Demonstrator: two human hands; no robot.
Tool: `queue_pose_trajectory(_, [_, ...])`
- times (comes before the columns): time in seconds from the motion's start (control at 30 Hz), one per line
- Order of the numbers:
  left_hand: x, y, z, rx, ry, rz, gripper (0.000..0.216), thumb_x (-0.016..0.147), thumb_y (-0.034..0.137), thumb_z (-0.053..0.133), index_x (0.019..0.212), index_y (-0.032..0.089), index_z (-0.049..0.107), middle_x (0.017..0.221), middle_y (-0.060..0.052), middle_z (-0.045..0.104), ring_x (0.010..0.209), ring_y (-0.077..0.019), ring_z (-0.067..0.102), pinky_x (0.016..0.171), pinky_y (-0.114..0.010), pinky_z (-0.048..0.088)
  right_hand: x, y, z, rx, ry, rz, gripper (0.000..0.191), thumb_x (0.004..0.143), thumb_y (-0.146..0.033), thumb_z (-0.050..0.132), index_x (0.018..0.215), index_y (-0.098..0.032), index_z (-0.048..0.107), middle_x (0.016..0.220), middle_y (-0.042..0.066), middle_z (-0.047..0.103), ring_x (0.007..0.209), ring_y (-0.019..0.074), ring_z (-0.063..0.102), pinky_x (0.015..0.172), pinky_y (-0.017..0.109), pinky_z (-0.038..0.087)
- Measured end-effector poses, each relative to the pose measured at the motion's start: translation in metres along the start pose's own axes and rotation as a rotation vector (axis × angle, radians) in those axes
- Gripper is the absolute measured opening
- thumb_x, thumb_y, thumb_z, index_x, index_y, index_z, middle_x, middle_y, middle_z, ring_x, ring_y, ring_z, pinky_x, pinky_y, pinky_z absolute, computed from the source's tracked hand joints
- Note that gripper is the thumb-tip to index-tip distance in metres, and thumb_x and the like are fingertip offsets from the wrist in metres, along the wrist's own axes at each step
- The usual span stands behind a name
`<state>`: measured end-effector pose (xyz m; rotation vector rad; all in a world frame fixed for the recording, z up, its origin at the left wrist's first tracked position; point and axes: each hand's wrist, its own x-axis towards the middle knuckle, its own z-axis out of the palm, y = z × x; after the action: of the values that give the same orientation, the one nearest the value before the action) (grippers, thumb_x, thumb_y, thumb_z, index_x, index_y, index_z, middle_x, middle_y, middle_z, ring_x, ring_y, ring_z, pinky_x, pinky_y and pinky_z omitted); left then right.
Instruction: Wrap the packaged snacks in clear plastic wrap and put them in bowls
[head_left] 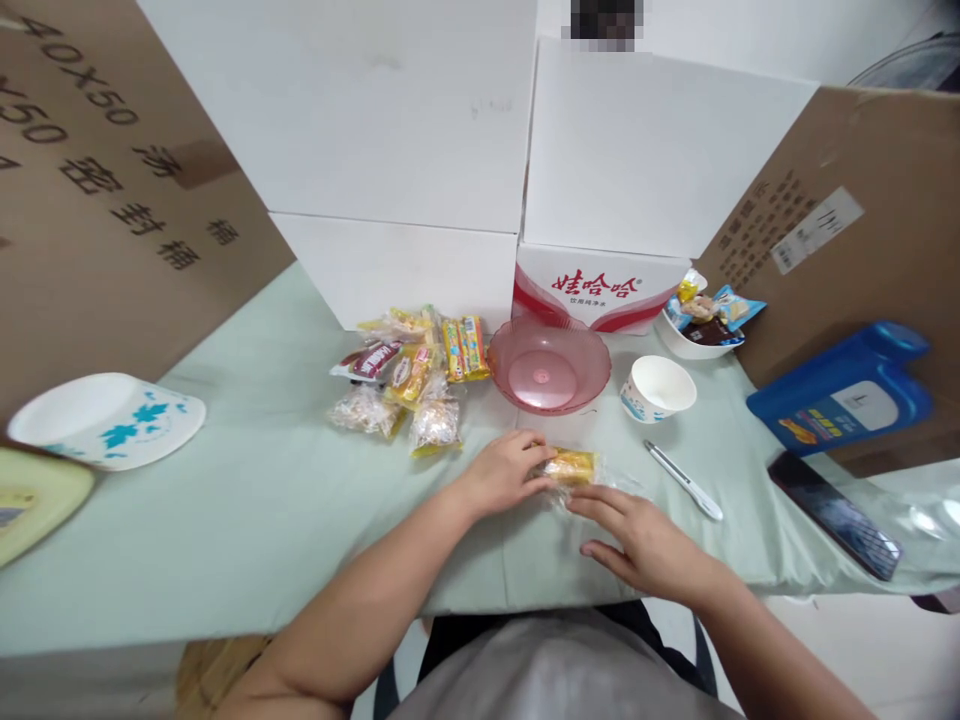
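Bright, even light casts soft shadows, while wide-angle distortion stretches the edges

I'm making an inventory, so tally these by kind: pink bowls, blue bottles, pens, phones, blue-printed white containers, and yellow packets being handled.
Yellow packet being handled: 1
Pink bowl: 1
Blue bottle: 1
Pen: 1
Phone: 1
Blue-printed white containers: 2
Total: 7

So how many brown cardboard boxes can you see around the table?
2. One brown cardboard box stands at the left, by the blue-leaf-patterned white bowl; the other box stands at the right, behind the blue bottle. More could be hidden.
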<state>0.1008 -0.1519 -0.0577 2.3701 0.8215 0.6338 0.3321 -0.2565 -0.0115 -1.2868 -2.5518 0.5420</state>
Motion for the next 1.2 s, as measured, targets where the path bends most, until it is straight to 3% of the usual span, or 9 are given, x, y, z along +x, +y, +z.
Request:
queue_pose_trajectory(0.23, [0.003,0.004,-0.004,-0.164,-0.009,-0.157,0.02,0.076,0.028,0.071,0.095,0.021,0.074,0.097,-0.004,0.067,0.086,-0.0187,0.063,0.08,-0.028,0.048,0.012,-0.003,0.013,-0.067,-0.214,0.287,0.018,0.091,-0.019,0.049,0.097,-0.022,0.065,0.087,0.004,0.072,0.075,0.0186,0.067,0.065,0.026,0.044])
queue_pose_trajectory(0.43, [0.007,-0.005,-0.011,-0.224,-0.093,-0.347,0.006,0.067,0.021,0.075,0.07,0.017,0.071,0.07,0.002,0.064,0.062,-0.0124,0.059,0.057,-0.02,0.045,0.003,0.005,0.004,0.025,-0.483,0.305,0.008,0.077,-0.025,0.067,0.07,-0.022,0.07,0.067,-0.002,0.069,0.063,0.0137,0.061,0.056,0.022,0.034])
queue_pose_trajectory(0.6, [0.006,-0.004,-0.015,-0.059,0.217,-0.426,0.01,0.081,0.014,0.056,0.078,0.016,0.066,0.084,-0.005,0.064,0.083,-0.0187,0.059,0.076,-0.03,0.046,-0.013,0.013,-0.01,0.113,-0.645,0.336,0.012,0.069,-0.034,0.074,0.069,-0.022,0.074,0.06,-0.003,0.066,0.057,0.0122,0.059,0.052,0.022,0.032])
queue_pose_trajectory(0.73, [0.003,0.006,-0.021,-0.108,0.483,-0.248,0.008,0.083,0.019,0.058,0.08,0.017,0.064,0.078,-0.003,0.063,0.072,-0.0148,0.057,0.069,-0.027,0.046,-0.013,0.01,-0.015,0.123,-0.428,0.292,0.017,0.083,-0.032,0.06,0.088,-0.024,0.074,0.074,0.0,0.071,0.067,0.015,0.064,0.06,0.023,0.042])
queue_pose_trajectory(0.77, [0.001,0.01,-0.024,-0.199,0.436,-0.192,0.007,0.083,0.021,0.06,0.08,0.017,0.065,0.073,-0.001,0.063,0.065,-0.0128,0.056,0.063,-0.024,0.045,-0.011,0.011,-0.014,0.1,-0.313,0.294,0.022,0.088,-0.03,0.054,0.097,-0.023,0.073,0.083,0.002,0.073,0.074,0.0165,0.066,0.066,0.025,0.045])
queue_pose_trajectory(0.87, [-0.003,0.021,-0.033,-0.485,0.061,-0.09,0.011,0.082,0.026,0.065,0.08,0.015,0.069,0.065,0.0,0.066,0.054,-0.0102,0.058,0.053,-0.02,0.043,-0.003,0.015,-0.005,0.001,0.031,0.279,0.033,0.095,-0.027,0.041,0.119,-0.021,0.063,0.107,0.009,0.07,0.094,0.0213,0.066,0.081,0.034,0.051])
queue_pose_trajectory(0.97, [-0.004,0.027,-0.038,-0.513,-0.196,0.009,0.016,0.083,0.029,0.066,0.082,0.015,0.072,0.072,-0.003,0.071,0.06,-0.0117,0.064,0.058,-0.02,0.047,0.006,0.021,0.006,-0.068,0.266,0.188,0.034,0.096,-0.026,0.042,0.126,-0.022,0.057,0.114,0.011,0.067,0.104,0.0232,0.063,0.089,0.04,0.052])
queue_pose_trajectory(1.07, [-0.003,0.027,-0.037,-0.302,-0.168,0.084,0.022,0.081,0.036,0.069,0.094,0.018,0.072,0.094,-0.006,0.073,0.087,-0.0182,0.067,0.08,-0.027,0.05,0.016,0.026,0.018,-0.1,0.281,0.085,0.039,0.092,-0.025,0.051,0.13,-0.023,0.053,0.125,0.011,0.061,0.117,0.025,0.056,0.099,0.045,0.048])
queue_pose_trajectory(1.2, [-0.002,0.023,-0.031,-0.084,-0.122,0.052,0.084,0.059,0.046,0.084,0.133,0.025,0.052,0.138,-0.011,0.053,0.126,-0.0309,0.049,0.108,-0.045,0.036,0.032,0.034,0.032,-0.137,0.165,0.051,0.062,0.081,-0.023,0.064,0.139,-0.018,0.044,0.143,0.016,0.047,0.132,0.0316,0.042,0.106,0.054,0.039])
